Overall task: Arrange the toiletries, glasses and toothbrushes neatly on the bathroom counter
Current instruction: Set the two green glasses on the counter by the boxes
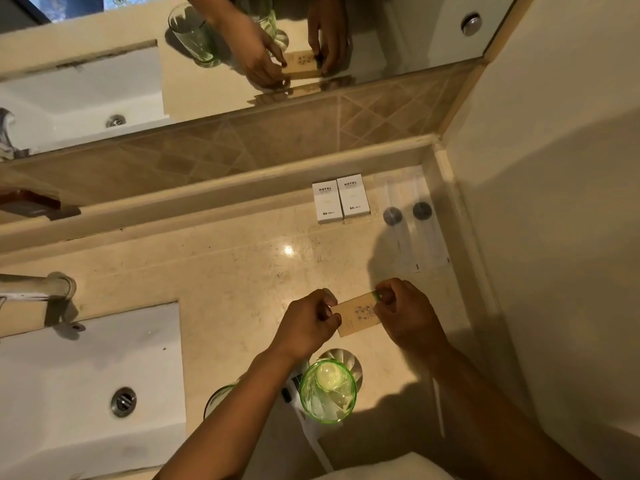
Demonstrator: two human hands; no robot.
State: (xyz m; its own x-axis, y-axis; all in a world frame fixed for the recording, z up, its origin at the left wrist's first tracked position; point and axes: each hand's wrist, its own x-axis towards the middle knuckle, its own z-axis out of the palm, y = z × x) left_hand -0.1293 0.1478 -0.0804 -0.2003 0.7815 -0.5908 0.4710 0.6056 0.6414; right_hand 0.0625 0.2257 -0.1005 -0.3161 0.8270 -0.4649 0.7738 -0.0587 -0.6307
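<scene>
A: Biggest first?
B: Marble worktop, white sink at left. Green glass near the front edge.
A: Hands?
B: Left hand and right hand each pinch an end of a tan packet, mid-worktop. Two white boxes stand touching by the back ledge.

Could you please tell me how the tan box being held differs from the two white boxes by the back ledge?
The tan box is brownish with a floral print and pinched by the left hand and right hand; the white boxes read HOTEL, stand side by side, touching, untouched by hands. All are small rectangular cartons.
</scene>
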